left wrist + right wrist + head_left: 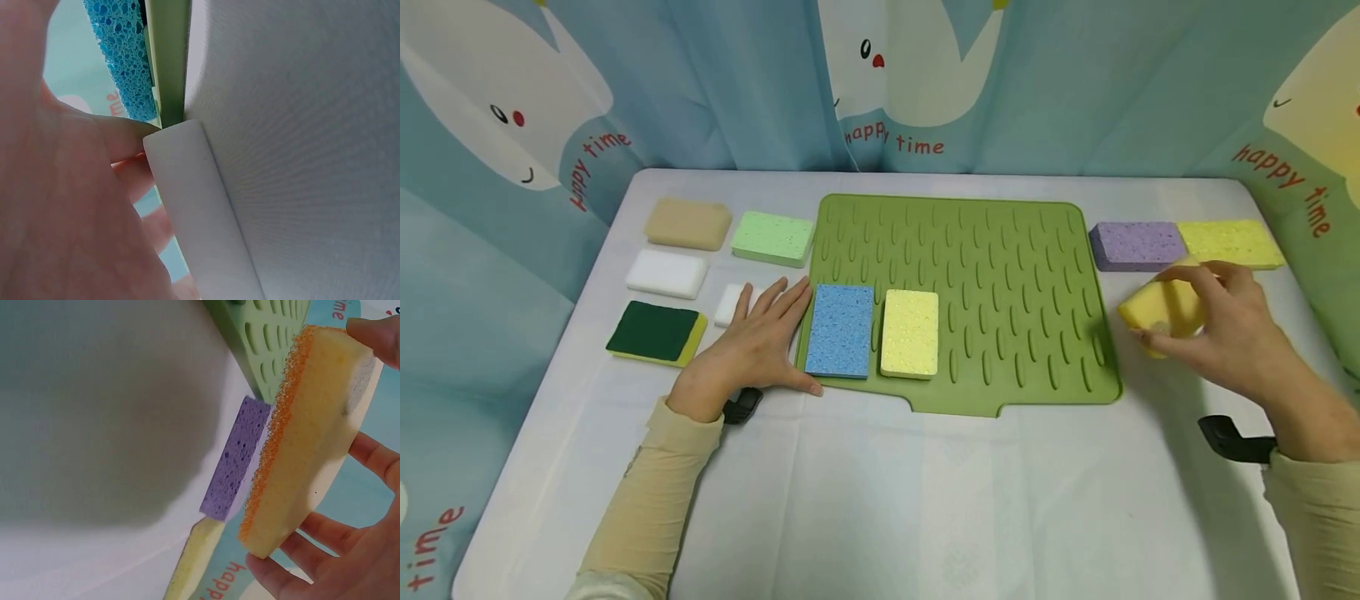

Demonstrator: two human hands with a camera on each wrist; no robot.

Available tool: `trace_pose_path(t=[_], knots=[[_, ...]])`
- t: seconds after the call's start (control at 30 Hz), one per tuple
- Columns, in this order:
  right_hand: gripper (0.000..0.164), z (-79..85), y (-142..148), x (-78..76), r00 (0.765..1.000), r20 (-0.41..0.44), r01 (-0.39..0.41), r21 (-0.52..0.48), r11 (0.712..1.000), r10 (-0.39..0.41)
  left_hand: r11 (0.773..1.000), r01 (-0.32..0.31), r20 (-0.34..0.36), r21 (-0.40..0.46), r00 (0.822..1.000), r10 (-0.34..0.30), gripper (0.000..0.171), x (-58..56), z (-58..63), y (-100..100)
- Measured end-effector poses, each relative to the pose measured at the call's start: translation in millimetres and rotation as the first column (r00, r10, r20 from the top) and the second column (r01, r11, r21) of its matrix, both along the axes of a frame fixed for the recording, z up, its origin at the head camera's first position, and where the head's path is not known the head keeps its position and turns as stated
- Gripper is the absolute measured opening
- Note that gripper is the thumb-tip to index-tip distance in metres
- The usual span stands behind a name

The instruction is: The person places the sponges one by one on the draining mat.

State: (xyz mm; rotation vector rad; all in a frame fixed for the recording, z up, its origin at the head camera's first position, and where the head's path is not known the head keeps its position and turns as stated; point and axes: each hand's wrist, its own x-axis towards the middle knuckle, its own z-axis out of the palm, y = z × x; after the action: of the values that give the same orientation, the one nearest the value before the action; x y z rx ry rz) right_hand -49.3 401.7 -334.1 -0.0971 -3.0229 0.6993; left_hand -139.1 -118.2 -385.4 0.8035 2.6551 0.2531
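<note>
My right hand (pixel 1243 333) grips a yellow sponge (pixel 312 431) between thumb and fingertips. It is held up off the table, right of the green ridged mat (pixel 1007 267), and the right wrist view shows an orange mesh layer on one face. My left hand (pixel 748 354) lies with fingers spread at the mat's left edge, thumb near its front corner. A small white sponge (pixel 194 194) sits by that hand, partly hidden under it in the head view. On the mat lie a blue sponge (pixel 839 332), close to the left hand, and a pale yellow sponge (pixel 910 333).
Left of the mat lie a tan sponge (pixel 688 223), a light green sponge (pixel 772 237), a white sponge (pixel 667 273) and a green-and-yellow scrub sponge (pixel 653 331). Purple (pixel 1138 246) and yellow (pixel 1230 243) sponges lie end to end at the back right. A curtain (pixel 737 83) borders the table.
</note>
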Motion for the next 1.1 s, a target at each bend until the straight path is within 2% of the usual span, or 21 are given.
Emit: trace_pose_path(t=[0.4,0.83,1.1], knots=[[0.068,4.3,-17,-4.2,0.998,0.009,-0.057,0.001,0.998,0.056,1.0,-0.007,0.008,-0.008,1.0,0.007,0.14,0.1,0.8,1],[0.074,9.7,-34,-6.1,0.982,-0.07,-0.178,0.012,0.984,0.178,1.0,-0.011,0.007,-0.005,1.0,0.011,0.139,0.5,0.5,0],[0.073,13.0,-49,-7.1,0.971,-0.075,-0.222,0.053,0.974,0.226,1.0,-0.006,0.001,-0.004,1.0,0.006,0.14,0.1,1.2,1]])
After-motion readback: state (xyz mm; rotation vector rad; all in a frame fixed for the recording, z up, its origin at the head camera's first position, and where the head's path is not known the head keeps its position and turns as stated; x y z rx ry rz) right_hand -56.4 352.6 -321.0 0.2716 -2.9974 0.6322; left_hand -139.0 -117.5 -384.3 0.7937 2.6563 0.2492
